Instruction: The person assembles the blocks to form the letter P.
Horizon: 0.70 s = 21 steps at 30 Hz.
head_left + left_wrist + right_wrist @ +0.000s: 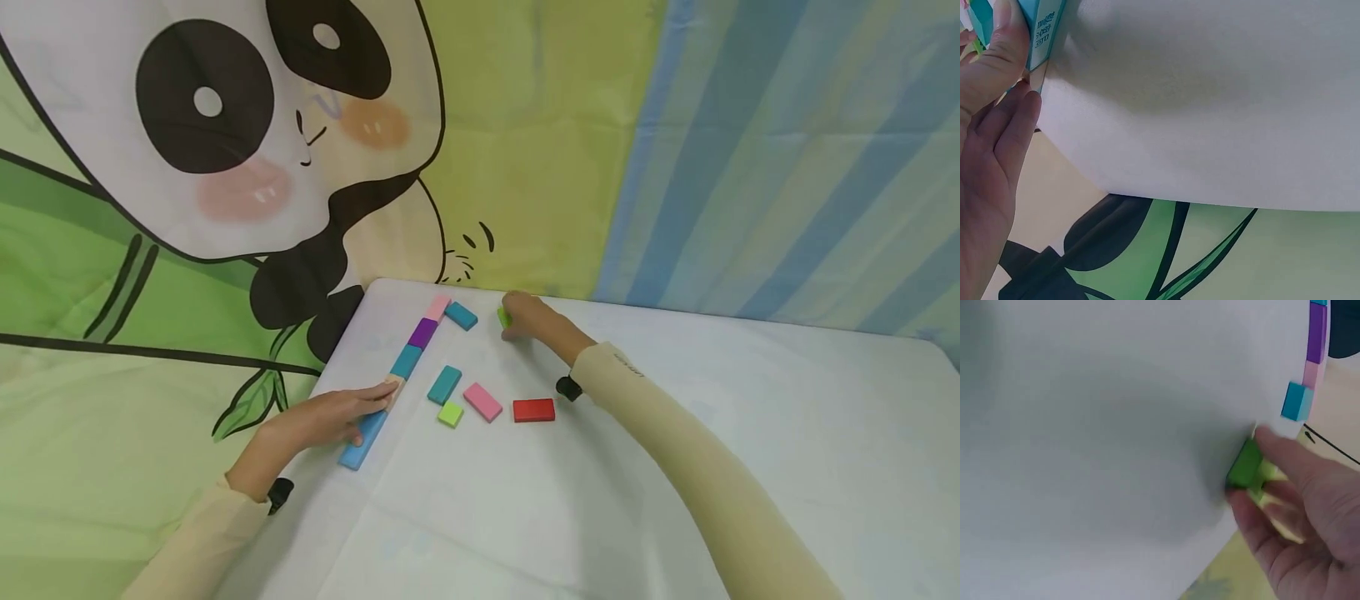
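Observation:
My right hand [528,318] is at the table's far edge, pinching a small green block [1247,464] between thumb and fingertips. Along the table's left edge runs a straight row of blocks: a light pink block [438,307], a purple block [423,333], a teal block [406,362], a beige block and a long blue block [363,443]. My left hand [326,418] rests on the near part of this row. Its fairly straight fingers touch the beige block [1037,76] and its thumb touches the blue block; the fingers partly cover both.
Loose on the white table lie a teal block [461,316] beside the row's far end, another teal block [445,385], a lime block [450,415], a pink block [482,402] and a red block [534,410]. A panda-printed cloth [517,150] hangs behind the table.

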Each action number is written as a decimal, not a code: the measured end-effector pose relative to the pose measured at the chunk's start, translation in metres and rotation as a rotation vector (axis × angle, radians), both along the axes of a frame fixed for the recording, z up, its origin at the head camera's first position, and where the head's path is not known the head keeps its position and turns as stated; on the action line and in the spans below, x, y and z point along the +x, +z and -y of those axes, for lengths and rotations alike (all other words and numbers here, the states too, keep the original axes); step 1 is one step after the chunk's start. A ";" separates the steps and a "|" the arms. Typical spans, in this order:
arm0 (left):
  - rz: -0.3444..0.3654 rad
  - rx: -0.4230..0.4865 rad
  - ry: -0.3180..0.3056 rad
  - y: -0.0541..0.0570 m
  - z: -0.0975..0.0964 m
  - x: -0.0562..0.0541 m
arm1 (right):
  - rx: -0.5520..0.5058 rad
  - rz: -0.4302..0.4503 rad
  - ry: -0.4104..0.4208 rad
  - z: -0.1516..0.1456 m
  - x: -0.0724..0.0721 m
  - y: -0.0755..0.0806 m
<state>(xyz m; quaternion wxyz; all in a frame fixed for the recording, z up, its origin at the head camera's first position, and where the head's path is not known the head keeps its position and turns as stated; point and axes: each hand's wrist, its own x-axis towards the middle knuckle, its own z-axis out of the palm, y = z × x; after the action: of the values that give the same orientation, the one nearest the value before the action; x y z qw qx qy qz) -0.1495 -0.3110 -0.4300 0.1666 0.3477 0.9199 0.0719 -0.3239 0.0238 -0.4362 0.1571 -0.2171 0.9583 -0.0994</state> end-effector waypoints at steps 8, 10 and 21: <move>-0.009 0.016 -0.011 0.001 0.001 0.001 | -0.147 0.068 0.195 -0.015 0.008 -0.004; -0.006 0.006 -0.010 0.001 0.002 0.001 | -0.204 0.075 0.236 -0.011 0.013 -0.007; 0.028 -0.006 0.020 0.000 0.001 -0.001 | -0.258 0.011 0.253 0.016 0.026 -0.017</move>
<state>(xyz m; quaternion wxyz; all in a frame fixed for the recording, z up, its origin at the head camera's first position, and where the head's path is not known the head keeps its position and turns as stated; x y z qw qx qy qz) -0.1504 -0.3121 -0.4297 0.1796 0.3368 0.9212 0.0759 -0.2977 0.0075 -0.4535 0.1443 -0.3537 0.9017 -0.2024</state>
